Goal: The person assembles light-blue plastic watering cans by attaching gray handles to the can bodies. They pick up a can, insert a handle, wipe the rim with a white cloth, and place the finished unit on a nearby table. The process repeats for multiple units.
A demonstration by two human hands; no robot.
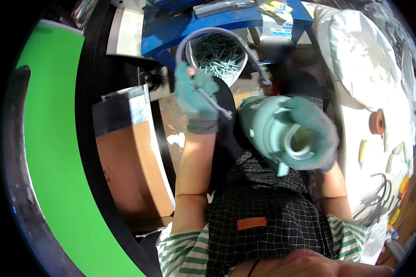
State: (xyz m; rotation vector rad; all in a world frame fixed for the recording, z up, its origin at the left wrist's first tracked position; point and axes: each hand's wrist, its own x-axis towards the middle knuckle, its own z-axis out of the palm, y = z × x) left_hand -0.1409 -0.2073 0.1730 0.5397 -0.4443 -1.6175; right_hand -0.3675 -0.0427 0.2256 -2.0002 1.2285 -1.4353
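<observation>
My left hand (194, 92), in a teal glove with a grey cuff, is closed around a grey cable (212, 30). The cable arches up and over to the right, and a short end hangs out below my fingers. On my lap lies a large teal plastic housing (261, 120), tilted, with a round ringed opening facing me. My right hand (316, 127), gloved and blurred by motion, is wrapped over the right side of this housing. Its fingertips are hard to make out against the same-coloured plastic.
A white bucket (241, 76) full of small teal parts stands ahead, below a blue bench (171, 34). Left are a cardboard box (125, 166) and a green surface (55, 138). A white table (351, 120) on the right holds a plastic bag (365, 55), brown tape roll (376, 122) and cables (376, 196).
</observation>
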